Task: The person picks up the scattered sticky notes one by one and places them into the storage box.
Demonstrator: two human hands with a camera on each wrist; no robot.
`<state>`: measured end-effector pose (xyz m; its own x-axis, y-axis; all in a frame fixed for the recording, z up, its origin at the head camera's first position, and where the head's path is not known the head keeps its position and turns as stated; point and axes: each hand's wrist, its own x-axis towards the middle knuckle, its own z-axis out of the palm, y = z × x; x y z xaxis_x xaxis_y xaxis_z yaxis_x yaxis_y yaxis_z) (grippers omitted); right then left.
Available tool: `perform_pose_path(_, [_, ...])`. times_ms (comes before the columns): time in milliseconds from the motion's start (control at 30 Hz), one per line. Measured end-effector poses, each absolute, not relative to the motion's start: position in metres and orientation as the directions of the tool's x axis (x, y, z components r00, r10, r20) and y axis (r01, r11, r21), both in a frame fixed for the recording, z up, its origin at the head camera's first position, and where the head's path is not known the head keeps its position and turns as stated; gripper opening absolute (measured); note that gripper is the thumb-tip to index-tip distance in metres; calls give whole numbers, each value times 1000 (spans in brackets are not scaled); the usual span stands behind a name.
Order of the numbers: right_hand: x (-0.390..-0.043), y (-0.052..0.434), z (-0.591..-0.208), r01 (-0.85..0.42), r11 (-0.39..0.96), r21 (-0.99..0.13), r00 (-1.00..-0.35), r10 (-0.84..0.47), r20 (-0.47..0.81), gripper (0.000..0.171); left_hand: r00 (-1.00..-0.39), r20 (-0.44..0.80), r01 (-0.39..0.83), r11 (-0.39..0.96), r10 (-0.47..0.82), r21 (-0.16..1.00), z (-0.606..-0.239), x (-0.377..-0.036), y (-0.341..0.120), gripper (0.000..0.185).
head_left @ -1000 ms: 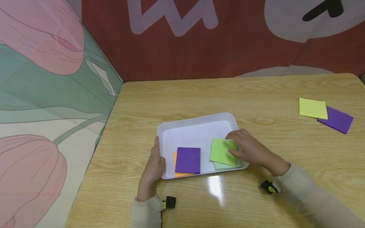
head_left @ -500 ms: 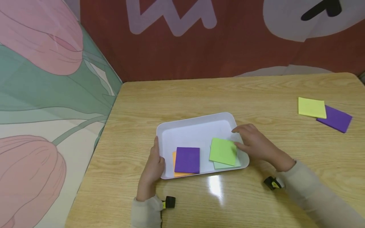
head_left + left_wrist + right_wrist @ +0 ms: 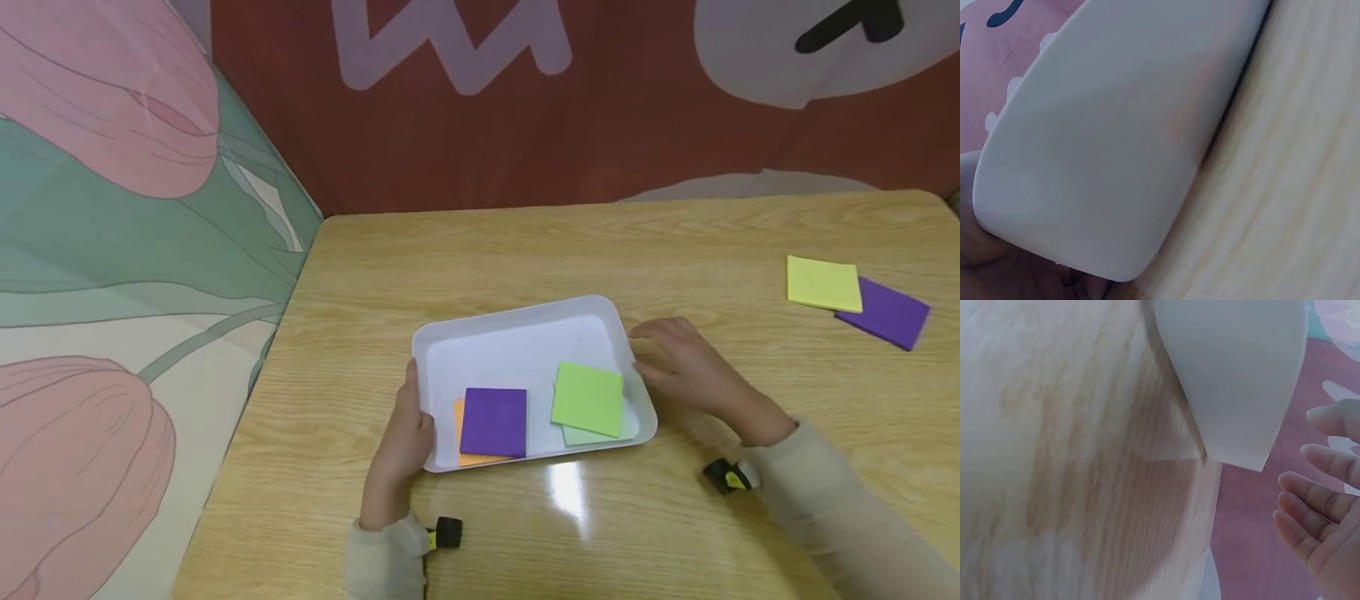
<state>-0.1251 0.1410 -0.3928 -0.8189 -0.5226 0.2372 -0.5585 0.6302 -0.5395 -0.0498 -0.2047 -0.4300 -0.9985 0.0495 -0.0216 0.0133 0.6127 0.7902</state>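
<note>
Sorting part done: white tray (image 3: pixel 517 333), lower centre of frame, holding purple pad (image 3: pixel 493 422) over orange, green pad (image 3: pixel 587 398) over pale green. Left hand (image 3: pixel 401 437) gripping tray's left rim; right hand (image 3: pixel 686 367) beside right rim, fingers loosely spread, empty. Yellow pad (image 3: pixel 823 284) and second purple pad (image 3: pixel 888 314), far right, not yet trayed.

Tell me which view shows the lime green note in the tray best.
The head view: the lime green note lies fully visible inside the white tray, atop a paler green one. Both wrist views show only the tray's outer wall and table, not the note.
</note>
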Motion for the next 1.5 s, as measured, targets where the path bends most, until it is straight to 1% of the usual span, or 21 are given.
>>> perform_pose_path(267, [-122, 151, -392, -502, 662, -557, -852, -488, 188, 34, -998, -43, -2, 607, 53, 794, -431, -47, -204, 67])
perform_pose_path(567, [-130, 163, -387, -482, 687, -543, -870, -451, 201, 34, -999, -18, 14, 617, 46, 787, -430, -49, -204, 65])
perform_pose_path(800, [-134, 172, -387, -440, 718, -539, -892, -419, 170, 35, -998, -56, -26, 620, 29, 784, -429, -50, -204, 65])
perform_pose_path(900, [-135, 175, -387, -422, 726, -543, -900, -406, 158, 35, -998, -55, -22, 618, 33, 786, -428, -49, -204, 64])
perform_pose_path(1133, [-137, 182, -389, -410, 727, -551, -906, -392, 157, 35, -999, -21, 13, 623, 48, 782, -429, -50, -205, 65])
perform_pose_path(1500, [-141, 194, -389, -353, 743, -568, -928, -354, 115, 36, -998, -58, -26, 631, 31, 775, -429, -50, -204, 64])
